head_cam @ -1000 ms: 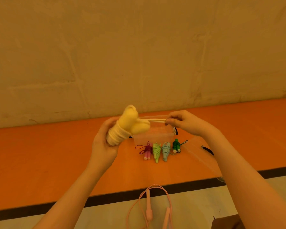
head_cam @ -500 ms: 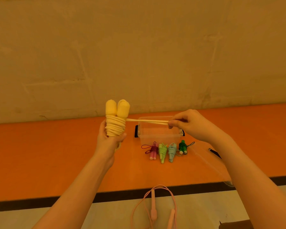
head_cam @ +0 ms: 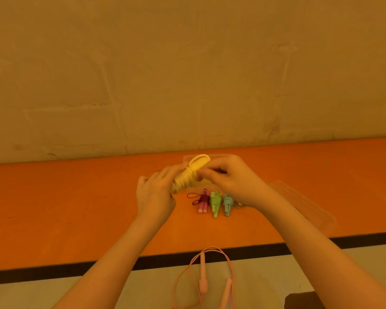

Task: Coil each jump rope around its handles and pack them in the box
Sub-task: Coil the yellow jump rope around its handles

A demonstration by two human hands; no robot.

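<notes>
Gripping yellow jump rope (head_cam: 188, 175): left hand (head_cam: 153, 192) wraps coil, right hand (head_cam: 228, 179) pinches cord.

Clear plastic box (head_cam: 212, 156), matt orange table (head_cam: 76, 197)

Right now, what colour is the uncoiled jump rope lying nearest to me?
Pale pink: the loose thin-handled jump rope, seen in the head view.

Coiled yellow jump rope (head_cam: 188, 175) tilted, above clear box (head_cam: 210, 156).
</notes>
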